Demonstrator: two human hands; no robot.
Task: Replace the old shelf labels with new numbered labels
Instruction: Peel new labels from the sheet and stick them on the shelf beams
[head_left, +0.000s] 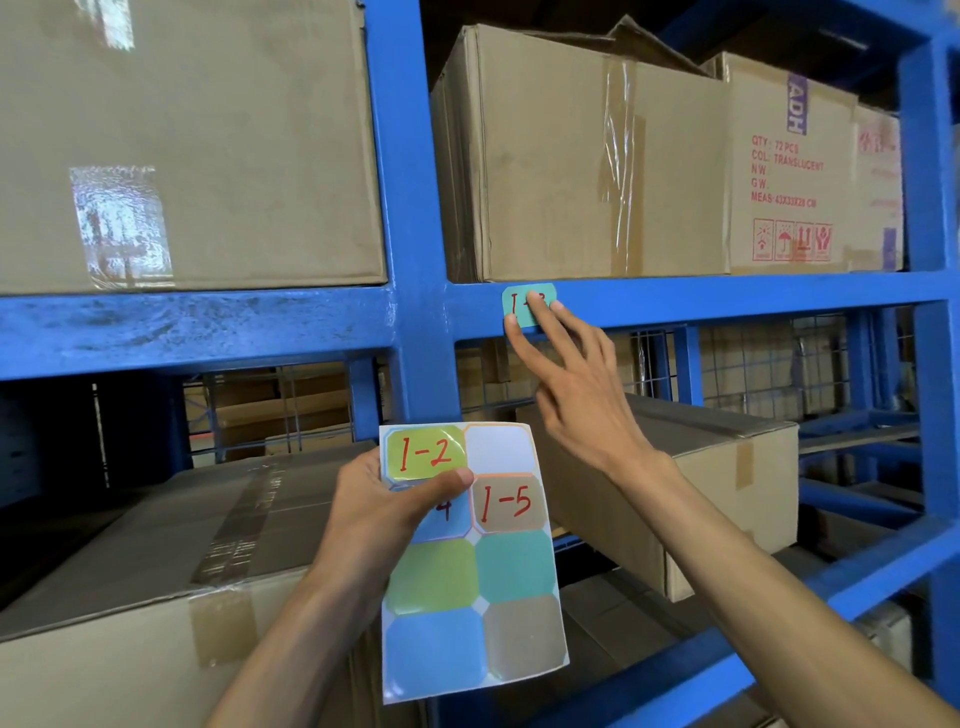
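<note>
A blue-painted steel rack (727, 299) carries plain brown cardboard cartons (576, 171) on its upper level, one printed in red (789, 171), and taped brown boxes (691, 467) below; a teal rounded paper label (522, 306) (its number partly covered) sticks to the front beam.

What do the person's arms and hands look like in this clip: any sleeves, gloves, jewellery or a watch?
Both forearms are bare as far as the frame shows, with no sleeve edge in view. The left hand and the right hand are ungloved. No rings, watch, wristband or bracelet show on either wrist or on the visible fingers. No tape, bandage or markings can be seen on them.
</note>
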